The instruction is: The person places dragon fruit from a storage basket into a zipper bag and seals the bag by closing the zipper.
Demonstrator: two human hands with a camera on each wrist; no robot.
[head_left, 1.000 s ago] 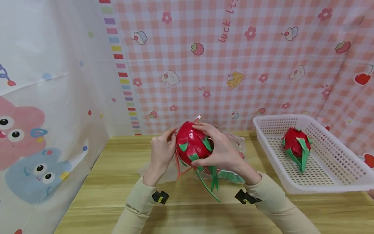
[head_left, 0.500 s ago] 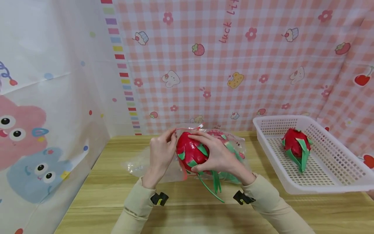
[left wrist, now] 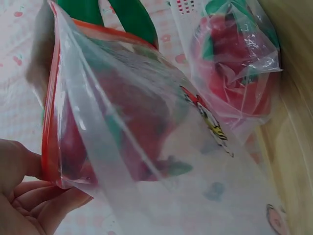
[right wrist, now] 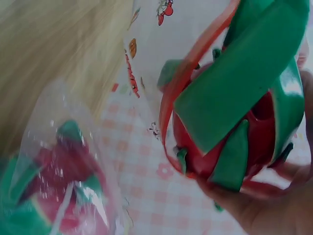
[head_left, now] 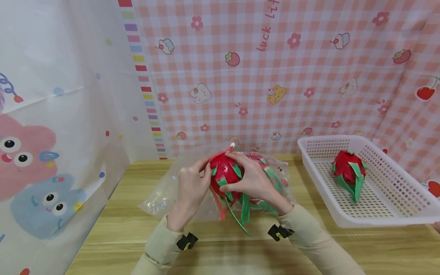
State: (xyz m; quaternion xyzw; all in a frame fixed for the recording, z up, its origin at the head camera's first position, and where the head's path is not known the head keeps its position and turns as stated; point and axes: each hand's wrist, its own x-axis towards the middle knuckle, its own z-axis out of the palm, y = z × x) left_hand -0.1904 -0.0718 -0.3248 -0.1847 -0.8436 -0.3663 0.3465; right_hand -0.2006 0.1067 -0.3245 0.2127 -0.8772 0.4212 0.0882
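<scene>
My right hand [head_left: 252, 177] grips a red dragon fruit model [head_left: 225, 170] with green leaf flaps and a thin green stem hanging down. My left hand [head_left: 192, 185] pinches the red-edged mouth of a clear zip bag [left wrist: 161, 147] with small printed figures. In the left wrist view part of the red fruit shows through the bag's film, inside its mouth. The right wrist view has the red rim [right wrist: 183, 81] running around the fruit, whose leaves still stick out. Beside the hands lies a second clear bag [head_left: 271, 172] with a red and green fruit in it.
A white perforated basket [head_left: 369, 219] stands on the right of the wooden table [head_left: 120, 236], with another dragon fruit model [head_left: 348, 172] in it. A pink checked cloth [head_left: 220, 76] hangs behind, and a white printed cloth [head_left: 82, 122] hangs at the left.
The right hand has moved the dragon fruit down and slightly left into the bag's mouth. The left hand keeps its pinch on the rim, and the bag has spread out wider to the left.
</scene>
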